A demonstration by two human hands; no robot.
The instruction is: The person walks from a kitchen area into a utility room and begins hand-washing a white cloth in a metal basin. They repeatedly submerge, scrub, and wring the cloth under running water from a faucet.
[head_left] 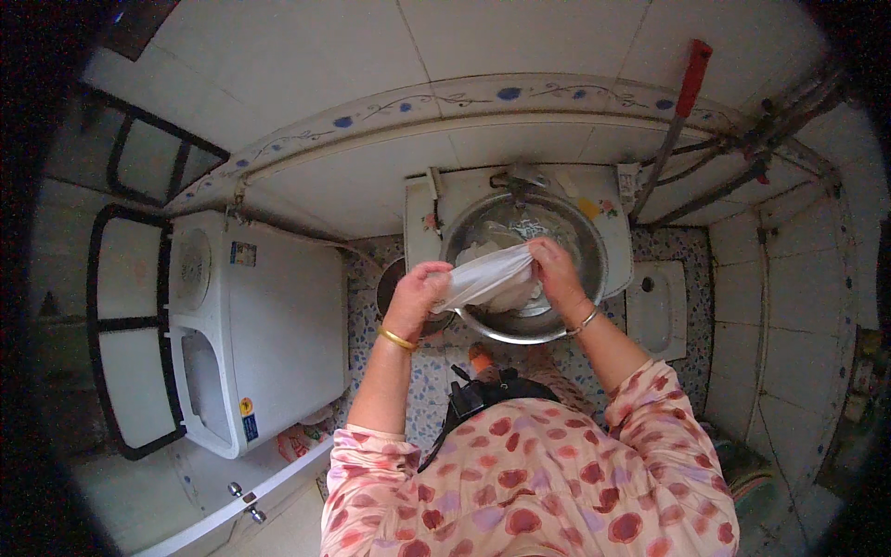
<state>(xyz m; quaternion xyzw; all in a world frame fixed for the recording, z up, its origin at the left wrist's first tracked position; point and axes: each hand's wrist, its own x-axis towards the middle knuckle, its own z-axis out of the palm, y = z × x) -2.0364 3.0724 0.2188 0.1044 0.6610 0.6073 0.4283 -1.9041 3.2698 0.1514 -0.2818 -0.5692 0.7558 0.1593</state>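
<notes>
A thin white cloth (pixel 494 270) is stretched between my two hands, over a round metal basin (pixel 512 333). My left hand (pixel 422 293) grips its left end near the basin's left rim, fingers closed. At the other end, my right hand (pixel 555 273) pinches the cloth above the right part of the basin. The cloth's lower folds hang down into the basin, where more pale, wet-looking fabric and water show. The basin sits in a white washbasin (pixel 617 237), below a metal faucet (pixel 525 178).
To the left stands a white twin-tub style washing machine (pixel 288 325) with its lid raised. A red-handled pole (pixel 689 88) leans at the right, beside wall pipes (pixel 715 190). A squat toilet (pixel 657 320) lies in the floor at right. A dark bucket (pixel 391 283) is left of the basin.
</notes>
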